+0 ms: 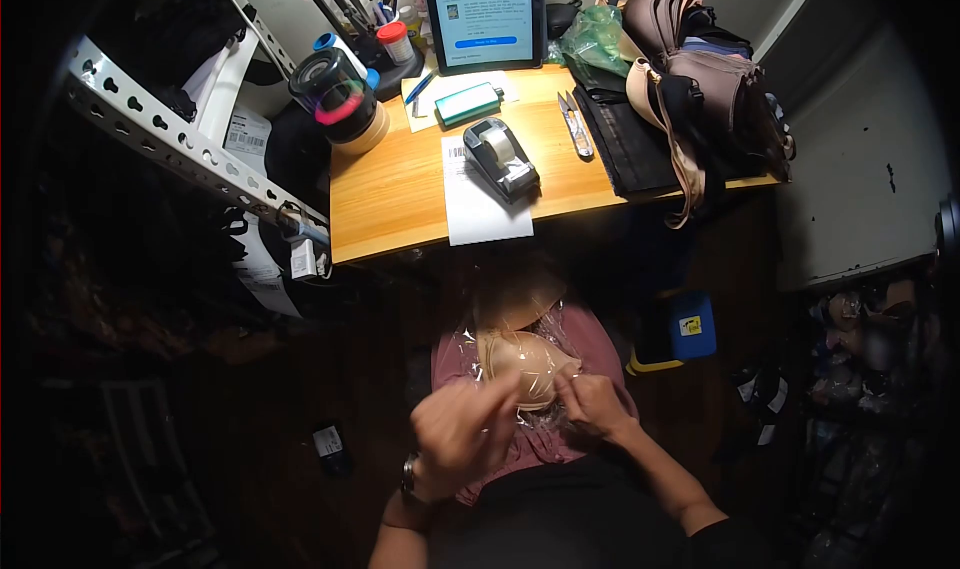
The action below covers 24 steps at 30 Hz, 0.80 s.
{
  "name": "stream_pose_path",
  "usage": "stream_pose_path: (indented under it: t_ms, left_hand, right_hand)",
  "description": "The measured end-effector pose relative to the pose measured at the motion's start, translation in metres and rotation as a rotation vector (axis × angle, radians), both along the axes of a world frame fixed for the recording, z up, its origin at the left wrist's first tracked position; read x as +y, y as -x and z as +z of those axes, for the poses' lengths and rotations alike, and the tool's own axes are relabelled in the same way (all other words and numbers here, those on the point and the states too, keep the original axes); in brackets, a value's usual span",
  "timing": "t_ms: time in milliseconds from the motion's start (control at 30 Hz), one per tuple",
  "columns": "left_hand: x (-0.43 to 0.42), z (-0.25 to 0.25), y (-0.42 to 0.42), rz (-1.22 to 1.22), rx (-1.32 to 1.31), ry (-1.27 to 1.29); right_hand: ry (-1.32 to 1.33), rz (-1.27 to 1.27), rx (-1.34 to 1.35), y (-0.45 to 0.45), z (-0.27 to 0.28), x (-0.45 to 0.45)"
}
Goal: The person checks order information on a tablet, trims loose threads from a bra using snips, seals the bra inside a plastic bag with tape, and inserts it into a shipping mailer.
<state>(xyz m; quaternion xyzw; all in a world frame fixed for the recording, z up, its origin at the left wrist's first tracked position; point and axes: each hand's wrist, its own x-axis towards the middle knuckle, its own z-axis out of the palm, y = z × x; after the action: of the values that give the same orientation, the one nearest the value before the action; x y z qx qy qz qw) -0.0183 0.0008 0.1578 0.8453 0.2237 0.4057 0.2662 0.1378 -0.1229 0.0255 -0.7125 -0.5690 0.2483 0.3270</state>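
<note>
A beige bra [525, 357] rests on the lap, with a shiny clear plastic bag [465, 354] around it. My right hand [592, 405] has its thumb and fingers pinched together on the bag's right edge, beside the lower cup. Over the lower left side of the bra hovers my left hand [462, 427], its fingers bent and smeared by motion. Whether it touches the plastic or grips anything cannot be made out.
Ahead stands a wooden table [390, 209] with a tape dispenser [500, 159], thread snips [575, 127], a tablet [487, 19] and a pile of bras [715, 79]. A white metal rack [190, 134] rises at left. A blue-and-yellow container [692, 327] sits at lower right.
</note>
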Motion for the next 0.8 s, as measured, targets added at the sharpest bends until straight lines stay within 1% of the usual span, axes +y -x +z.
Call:
stream_pose_path:
  t_ms: [33, 67, 100, 133, 167, 200, 233, 267, 300, 333, 367, 400, 433, 467, 500, 533, 600, 633, 700, 733, 767, 800]
  left_hand:
    - [0.008, -0.015, -0.010, -0.062, 0.137, 0.013]
    - [0.008, -0.026, -0.009, -0.059, 0.134, 0.017]
    - [0.009, -0.037, -0.005, -0.072, 0.242, 0.003]
    - [0.009, -0.048, -0.001, -0.087, 0.350, -0.011]
    - [0.009, -0.058, 0.004, -0.092, 0.351, -0.008]
    - [0.008, -0.069, 0.011, -0.065, 0.426, -0.027]
    - [0.008, -0.080, 0.020, -0.038, 0.500, -0.049]
    - [0.005, -0.093, 0.038, -0.119, 0.694, 0.103]
    - [0.000, -0.104, 0.049, -0.127, 0.699, 0.098]
    - [-0.004, -0.113, 0.060, -0.134, 0.756, 0.019]
    - [-0.009, -0.124, 0.073, -0.144, 0.814, -0.060]
    - [-0.014, -0.143, 0.087, -0.230, 0.908, -0.096]
    - [-0.022, -0.156, 0.091, -0.258, 0.740, -0.079]
    - [-0.024, -0.160, 0.092, -0.290, 0.687, -0.112]
    - [-0.027, -0.166, 0.090, -0.314, 0.625, -0.143]
    - [-0.027, -0.171, 0.089, -0.292, 0.609, -0.134]
    - [-0.029, -0.181, 0.088, -0.412, 0.494, -0.101]
    - [-0.030, -0.170, 0.080, -0.345, 0.377, -0.084]
    - [-0.030, -0.165, 0.076, -0.349, 0.324, -0.003]
    - [-0.028, -0.163, 0.076, -0.387, 0.348, 0.154]
    - [-0.030, -0.167, 0.074, -0.376, 0.345, 0.156]
    - [-0.029, -0.173, 0.075, -0.322, 0.327, 0.412]
  right_hand:
    - [-0.086, -0.067, -0.032, -0.004, -0.004, -0.007]
    - [0.041, -0.123, 0.090, -0.012, -0.012, -0.016]
    - [0.045, -0.122, 0.086, -0.022, -0.015, -0.022]
    - [-0.038, -0.074, -0.081, -0.031, -0.011, -0.024]
    - [-0.121, -0.026, -0.245, -0.038, -0.010, -0.028]
    - [0.010, 0.064, -0.274, -0.046, -0.020, -0.039]
    - [0.008, 0.058, -0.273, -0.050, -0.021, -0.043]
    - [0.010, 0.157, -0.291, -0.051, -0.022, -0.045]
    - [0.014, 0.253, -0.306, -0.051, -0.023, -0.048]
    - [0.012, 0.239, -0.297, -0.050, -0.023, -0.048]
    - [0.015, 0.315, -0.326, -0.050, -0.022, -0.046]
    - [0.017, 0.393, -0.356, -0.049, -0.021, -0.043]
    - [0.017, 0.480, -0.391, -0.047, -0.020, -0.040]
    - [-0.062, 0.492, -0.433, -0.045, -0.024, -0.038]
    - [-0.064, 0.508, -0.446, -0.046, -0.032, -0.037]
    - [-0.130, 0.542, -0.415, -0.048, -0.041, -0.037]
    - [-0.218, 0.574, -0.346, -0.047, -0.039, -0.037]
    - [-0.146, 0.612, -0.306, -0.047, -0.032, -0.036]
    - [-0.024, 0.640, -0.237, -0.051, -0.039, -0.038]
    - [0.000, 0.608, -0.079, -0.055, -0.034, -0.033]
    - [0.001, 0.620, -0.081, -0.061, -0.036, -0.030]
    - [0.095, 0.537, 0.143, -0.065, -0.042, -0.030]
